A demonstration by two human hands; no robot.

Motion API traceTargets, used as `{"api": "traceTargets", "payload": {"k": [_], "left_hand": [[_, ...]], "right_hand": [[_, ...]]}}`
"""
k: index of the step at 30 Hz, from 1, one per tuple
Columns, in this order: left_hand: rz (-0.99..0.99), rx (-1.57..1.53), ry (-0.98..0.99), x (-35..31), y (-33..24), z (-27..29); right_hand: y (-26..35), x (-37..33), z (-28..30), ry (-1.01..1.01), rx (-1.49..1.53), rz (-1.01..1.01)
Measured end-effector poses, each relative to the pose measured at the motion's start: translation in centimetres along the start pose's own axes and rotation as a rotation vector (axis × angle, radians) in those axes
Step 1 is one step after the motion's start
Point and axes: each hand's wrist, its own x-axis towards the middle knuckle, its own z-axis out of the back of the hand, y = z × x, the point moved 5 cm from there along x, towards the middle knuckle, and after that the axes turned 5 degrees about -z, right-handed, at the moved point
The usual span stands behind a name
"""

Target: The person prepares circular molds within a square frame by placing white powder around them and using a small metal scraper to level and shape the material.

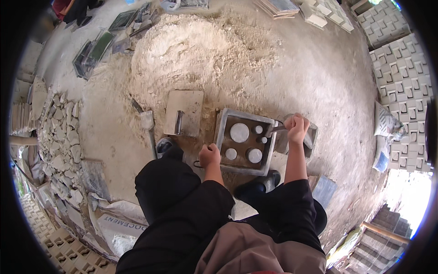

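Between my feet lies a rectangular metal mould (223,122) with a raised rim. Inside it are several pale round discs (239,132) of different sizes, set in a dark bed. My left hand (210,155) is closed at the mould's left side; a thin dark metal loop (197,164) shows beside the fist, but what the fingers hold is hidden. At the mould's right rim, my right hand (296,128) is closed round a flat metal tool (276,129), its end reaching over the rim near the small discs.
Left of the mould lies a square plate with a handle (189,107), then a trowel-like tool (147,121). A powder heap (187,50) spreads beyond. Broken pieces (61,132) are piled left; patterned blocks (404,82) are stacked right. A dark metal box (311,137) sits by my right hand.
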Motion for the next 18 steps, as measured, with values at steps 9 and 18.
{"api": "traceTargets", "payload": {"k": [9,18], "left_hand": [[0.003,-0.017,0.026,-0.4,0.1,0.0],[-0.027,0.014,-0.038,-0.4,0.1,0.2]], "right_hand": [[-1.2,0.3,-1.0,0.05,-0.005,-0.016],[-0.4,0.1,-0.4,0.075,-0.105,0.068]]}}
